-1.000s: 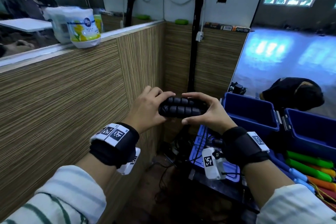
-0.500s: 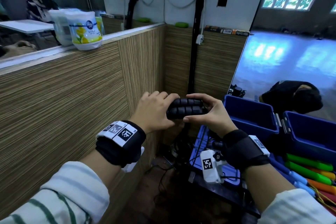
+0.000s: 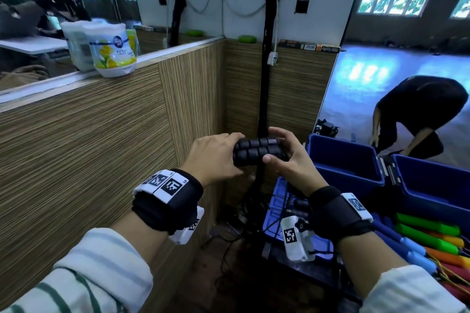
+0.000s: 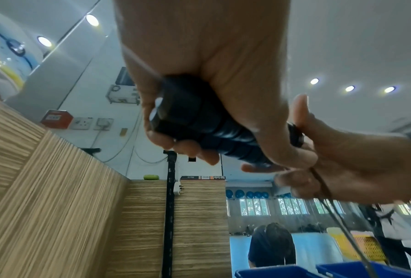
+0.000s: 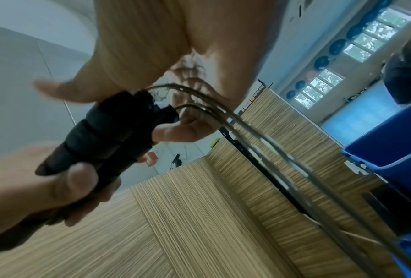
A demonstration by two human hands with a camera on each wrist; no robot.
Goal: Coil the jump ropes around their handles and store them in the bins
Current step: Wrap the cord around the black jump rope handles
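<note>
I have both hands up at chest height in front of me. My left hand [image 3: 216,157] wraps its fingers round one end of the two black handles [image 3: 256,151], which lie side by side and level. My right hand [image 3: 287,160] grips the other end, thumb underneath and fingers curled over the top. From that end the thin rope [image 5: 259,135] leaves the handles in two strands and hangs down past my right palm, loose, not wound on.

Below my right wrist lies a blue crate lid [image 3: 276,201]. Just beyond it stand two blue bins [image 3: 348,160] side by side. Bright green, orange and blue handles [image 3: 429,234] lie in a heap by my right forearm.

Farther off, a white tub [image 3: 113,49] sits on the ledge of the wooden partition [image 3: 101,140]. A person in black [image 3: 417,114] bends over behind the bins.
</note>
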